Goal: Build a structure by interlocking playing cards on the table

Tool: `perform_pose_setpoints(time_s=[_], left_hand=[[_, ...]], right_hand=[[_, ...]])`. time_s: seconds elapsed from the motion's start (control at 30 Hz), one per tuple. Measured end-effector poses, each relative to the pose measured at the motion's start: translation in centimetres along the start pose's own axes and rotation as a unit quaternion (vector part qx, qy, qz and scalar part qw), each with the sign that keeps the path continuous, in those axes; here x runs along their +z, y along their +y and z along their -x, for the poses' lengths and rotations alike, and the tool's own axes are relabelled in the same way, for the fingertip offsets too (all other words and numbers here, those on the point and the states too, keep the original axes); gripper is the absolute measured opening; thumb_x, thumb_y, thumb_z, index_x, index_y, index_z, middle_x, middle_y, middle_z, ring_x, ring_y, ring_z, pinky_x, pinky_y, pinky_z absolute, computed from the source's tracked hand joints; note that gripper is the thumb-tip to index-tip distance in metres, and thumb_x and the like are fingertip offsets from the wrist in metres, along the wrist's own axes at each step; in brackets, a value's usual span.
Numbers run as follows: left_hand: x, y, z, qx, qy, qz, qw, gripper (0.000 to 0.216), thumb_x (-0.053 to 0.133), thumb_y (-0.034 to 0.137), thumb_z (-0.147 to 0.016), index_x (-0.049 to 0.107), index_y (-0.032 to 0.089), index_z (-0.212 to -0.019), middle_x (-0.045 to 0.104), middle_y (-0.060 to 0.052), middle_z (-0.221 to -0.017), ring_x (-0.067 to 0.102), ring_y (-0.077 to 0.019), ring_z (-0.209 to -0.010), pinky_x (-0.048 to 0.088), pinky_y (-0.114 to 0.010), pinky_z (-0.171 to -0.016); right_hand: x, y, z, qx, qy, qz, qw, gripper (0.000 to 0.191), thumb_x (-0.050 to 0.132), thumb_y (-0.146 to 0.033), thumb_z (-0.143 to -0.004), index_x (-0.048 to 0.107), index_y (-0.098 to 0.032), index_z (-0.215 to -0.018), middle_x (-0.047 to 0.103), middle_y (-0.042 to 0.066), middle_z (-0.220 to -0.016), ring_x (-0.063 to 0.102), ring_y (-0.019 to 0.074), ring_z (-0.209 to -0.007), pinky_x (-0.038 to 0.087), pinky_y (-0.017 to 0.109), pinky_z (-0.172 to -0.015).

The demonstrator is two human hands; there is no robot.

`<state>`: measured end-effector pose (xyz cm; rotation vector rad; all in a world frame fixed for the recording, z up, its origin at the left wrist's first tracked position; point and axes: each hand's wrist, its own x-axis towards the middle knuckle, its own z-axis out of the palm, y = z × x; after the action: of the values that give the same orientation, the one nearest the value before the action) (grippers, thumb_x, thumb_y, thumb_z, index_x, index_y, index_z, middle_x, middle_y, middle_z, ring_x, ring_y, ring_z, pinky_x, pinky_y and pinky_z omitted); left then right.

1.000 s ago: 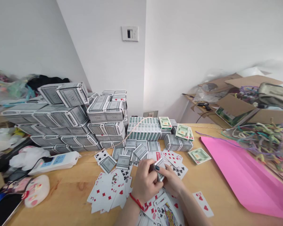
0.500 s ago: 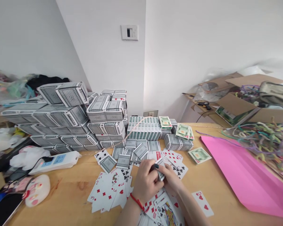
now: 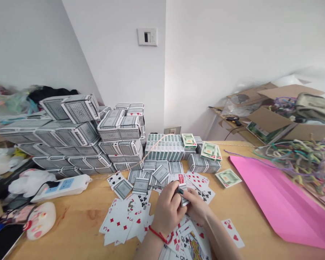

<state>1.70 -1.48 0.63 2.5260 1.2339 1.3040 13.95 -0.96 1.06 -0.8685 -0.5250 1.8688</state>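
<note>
My left hand (image 3: 168,206), with a red cord at its wrist, is closed round a playing card (image 3: 183,200) whose patterned back shows at one edge. My right hand (image 3: 196,205) pinches the same piece from the other side, a dark-nailed thumb lying across it. Whether it is one card or several folded together I cannot tell. Under the wrists lie loose face-up cards (image 3: 191,242). Left of them a fan of diamonds and hearts (image 3: 121,222) is spread out. Beyond my hands lie folded-looking card pieces (image 3: 141,185), back side up.
Tall stacks of card-covered blocks (image 3: 78,135) stand at the back left. Green card boxes (image 3: 228,178) sit at the right, beside a pink sheet (image 3: 281,202). A power strip (image 3: 66,187) and a phone (image 3: 5,242) lie left. Coloured cords (image 3: 311,166) heap far right.
My hands have turned the held card slightly, so its edge now lies flatter between the fingers. The whole view has shifted a little; the things on the table stay put.
</note>
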Motion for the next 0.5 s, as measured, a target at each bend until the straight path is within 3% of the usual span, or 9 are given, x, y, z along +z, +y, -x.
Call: perform_pose_setpoints(time_s=[0.27, 0.5], left_hand=[[-0.12, -0.09, 0.07, -0.030, -0.005, 0.037, 0.999, 0.024, 0.048, 0.007, -0.067, 0.055, 0.018, -0.086, 0.054, -0.011, -0.115, 0.053, -0.0221, -0.104, 0.048, -0.034, -0.085], [-0.23, -0.19, -0.06, -0.068, -0.006, 0.034, 0.997, 0.012, 0.050, 0.008, -0.067, 0.053, 0.019, -0.070, 0.054, -0.008, -0.116, 0.053, -0.0220, -0.104, 0.047, -0.035, -0.087]], right_hand=[[-0.05, 0.01, -0.25, -0.013, -0.022, 0.003, 1.000, 0.021, 0.076, -0.025, -0.061, 0.061, -0.011, -0.063, 0.058, -0.001, -0.054, 0.051, 0.0082, -0.048, 0.039, 0.019, -0.049], [0.44, 0.07, -0.29, -0.049, -0.022, -0.012, 0.998, 0.026, 0.076, -0.025, -0.063, 0.063, -0.016, -0.083, 0.064, 0.000, -0.070, 0.057, 0.0112, -0.059, 0.044, 0.023, -0.058]])
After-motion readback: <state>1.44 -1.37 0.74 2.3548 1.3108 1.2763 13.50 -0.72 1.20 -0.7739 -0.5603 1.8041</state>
